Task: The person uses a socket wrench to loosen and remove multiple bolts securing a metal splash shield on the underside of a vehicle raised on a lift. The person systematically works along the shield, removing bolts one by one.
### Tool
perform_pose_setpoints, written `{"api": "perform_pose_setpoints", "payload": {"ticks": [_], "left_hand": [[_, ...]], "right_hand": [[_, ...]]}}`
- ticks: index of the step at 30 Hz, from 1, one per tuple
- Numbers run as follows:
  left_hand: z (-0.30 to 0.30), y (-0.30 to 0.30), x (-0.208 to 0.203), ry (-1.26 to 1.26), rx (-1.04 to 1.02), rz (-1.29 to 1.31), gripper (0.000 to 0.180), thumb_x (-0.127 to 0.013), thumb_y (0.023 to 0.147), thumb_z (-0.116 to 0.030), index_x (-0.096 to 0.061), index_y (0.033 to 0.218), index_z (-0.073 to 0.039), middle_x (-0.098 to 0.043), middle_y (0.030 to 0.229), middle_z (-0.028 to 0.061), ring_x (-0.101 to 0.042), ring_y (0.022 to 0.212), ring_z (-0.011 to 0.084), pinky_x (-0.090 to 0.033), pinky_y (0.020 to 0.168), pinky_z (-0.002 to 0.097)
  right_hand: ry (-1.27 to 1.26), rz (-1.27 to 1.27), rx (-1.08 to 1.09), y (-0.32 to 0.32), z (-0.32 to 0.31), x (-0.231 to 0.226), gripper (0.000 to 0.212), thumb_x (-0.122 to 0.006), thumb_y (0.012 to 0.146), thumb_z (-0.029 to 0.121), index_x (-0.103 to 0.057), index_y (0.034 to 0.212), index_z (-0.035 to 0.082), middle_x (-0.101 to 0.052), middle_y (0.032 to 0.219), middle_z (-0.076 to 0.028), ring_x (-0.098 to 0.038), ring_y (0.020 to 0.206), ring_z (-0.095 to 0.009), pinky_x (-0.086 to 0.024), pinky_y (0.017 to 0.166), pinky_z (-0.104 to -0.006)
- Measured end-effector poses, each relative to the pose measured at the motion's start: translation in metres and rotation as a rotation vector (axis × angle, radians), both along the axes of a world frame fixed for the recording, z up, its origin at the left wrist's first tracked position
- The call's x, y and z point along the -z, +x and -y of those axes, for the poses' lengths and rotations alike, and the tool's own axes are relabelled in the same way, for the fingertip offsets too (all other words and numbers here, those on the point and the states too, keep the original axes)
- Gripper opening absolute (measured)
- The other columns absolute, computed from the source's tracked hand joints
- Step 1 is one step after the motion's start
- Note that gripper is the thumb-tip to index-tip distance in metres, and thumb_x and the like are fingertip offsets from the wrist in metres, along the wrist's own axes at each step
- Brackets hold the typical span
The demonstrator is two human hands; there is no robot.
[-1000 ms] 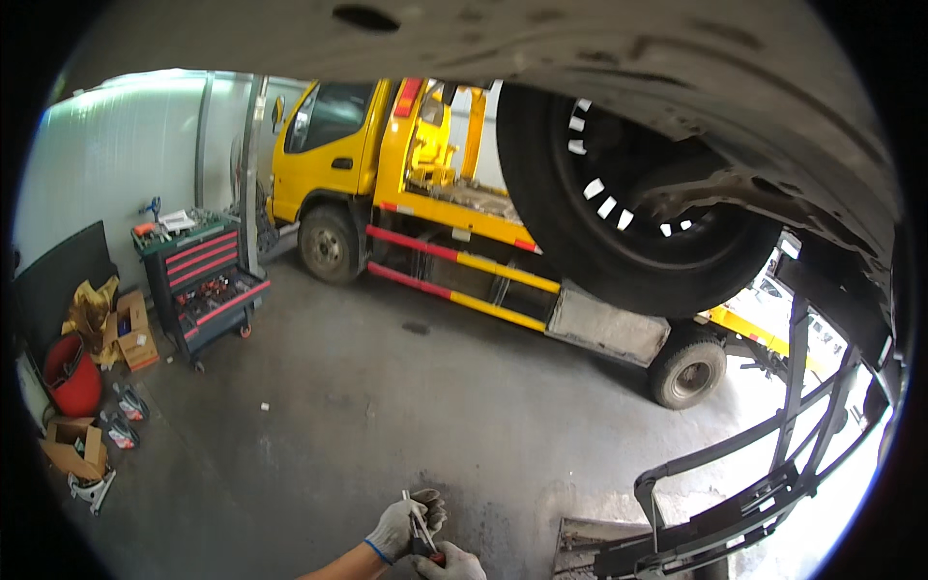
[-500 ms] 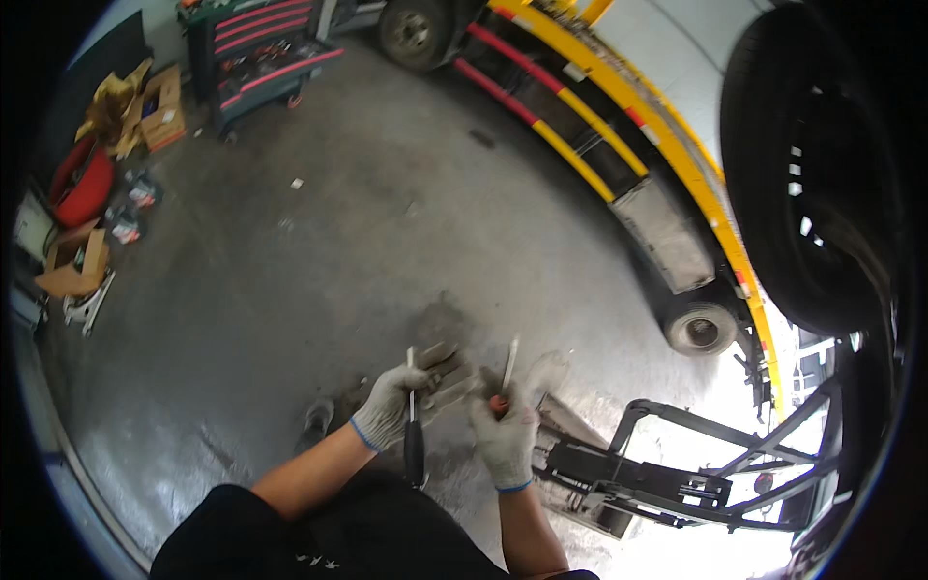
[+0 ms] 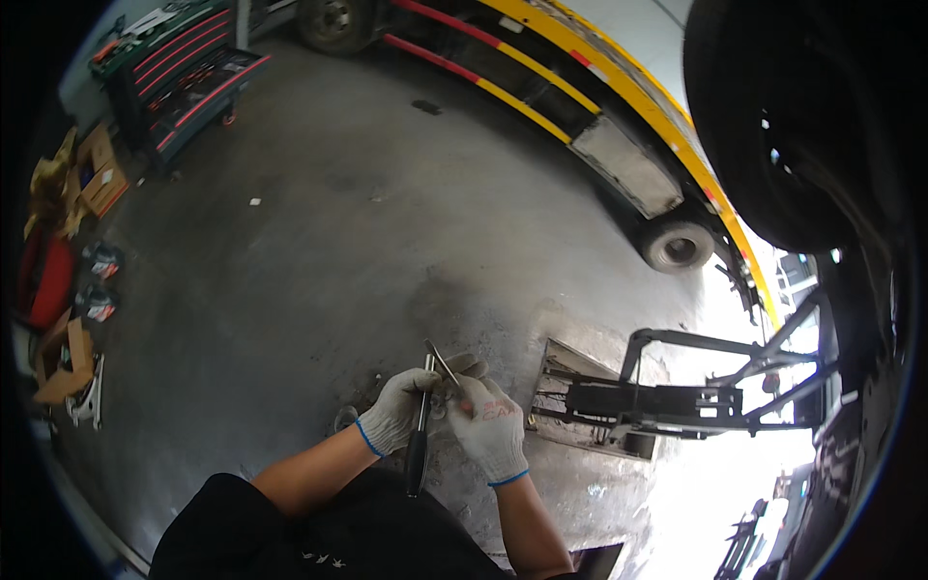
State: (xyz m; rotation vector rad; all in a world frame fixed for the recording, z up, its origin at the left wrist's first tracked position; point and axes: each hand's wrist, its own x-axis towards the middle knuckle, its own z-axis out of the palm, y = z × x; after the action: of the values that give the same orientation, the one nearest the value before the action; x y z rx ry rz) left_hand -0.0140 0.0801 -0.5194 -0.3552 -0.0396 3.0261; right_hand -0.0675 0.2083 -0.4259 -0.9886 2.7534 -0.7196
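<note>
Both my hands wear white knit gloves with blue cuffs and are close together at waist height. My left hand (image 3: 391, 411) is closed around a black-handled tool with a straight metal shaft (image 3: 417, 454); its handle hangs down and its shaft points up. My right hand (image 3: 488, 430) grips a screwdriver (image 3: 444, 363) by its reddish handle, mostly hidden in the palm. The screwdriver's metal shaft slants up and left, its tip near the top of the other shaft. Whether the two shafts touch, I cannot tell.
A tool cart (image 3: 184, 82) with a pulled-out drawer stands far left. Cardboard boxes (image 3: 64, 362) and a red tub (image 3: 43, 275) line the left side. A yellow-edged truck (image 3: 628, 164) is beyond. Black metal framework (image 3: 667, 398) crosses a floor pit at right; a big tyre (image 3: 749, 126) hangs above.
My hands have come together; the right moved left and its screwdriver now tilts left toward the other tool. The left fingers have curled in. The view has shifted, so the surroundings sit elsewhere.
</note>
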Motion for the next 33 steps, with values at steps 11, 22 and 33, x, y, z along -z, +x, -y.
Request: {"api": "perform_pose_setpoints", "payload": {"ticks": [11, 22, 33], "left_hand": [[-0.038, 0.056, 0.033, -0.177, 0.495, -0.058, 0.016, -0.053, 0.103, -0.021, -0.061, 0.108, -0.008, -0.057, 0.080, 0.0016, -0.050, 0.060, 0.0123, -0.044, 0.051, 0.0289], [-0.025, 0.206, -0.043, -1.167, 0.452, -0.421, 0.020, -0.061, 0.101, -0.012, -0.067, 0.117, -0.003, -0.071, 0.105, 0.0038, -0.064, 0.097, 0.0122, -0.054, 0.088, 0.0281], [0.018, 0.187, -0.053, -1.173, 0.499, -0.818, 0.026, -0.060, 0.099, -0.013, -0.063, 0.124, -0.007, -0.068, 0.097, 0.0011, -0.061, 0.083, 0.0070, -0.052, 0.071, 0.0229]], "right_hand": [[-0.217, -0.155, 0.494, 0.101, -0.066, 0.001, 0.022, -0.074, 0.082, 0.020, -0.071, 0.097, 0.004, -0.070, 0.088, -0.014, -0.069, 0.079, -0.034, -0.055, 0.071, -0.0434], [-0.935, 0.340, 0.753, 0.288, -0.052, 0.034, 0.014, -0.067, 0.091, 0.014, -0.072, 0.098, 0.003, -0.067, 0.073, 0.000, -0.055, 0.053, -0.008, -0.044, 0.046, -0.0265], [-1.063, 0.250, 0.789, 0.331, 0.000, 0.002, 0.009, -0.069, 0.093, 0.008, -0.071, 0.100, 0.002, -0.066, 0.077, 0.003, -0.057, 0.064, -0.005, -0.047, 0.056, -0.0240]]}}
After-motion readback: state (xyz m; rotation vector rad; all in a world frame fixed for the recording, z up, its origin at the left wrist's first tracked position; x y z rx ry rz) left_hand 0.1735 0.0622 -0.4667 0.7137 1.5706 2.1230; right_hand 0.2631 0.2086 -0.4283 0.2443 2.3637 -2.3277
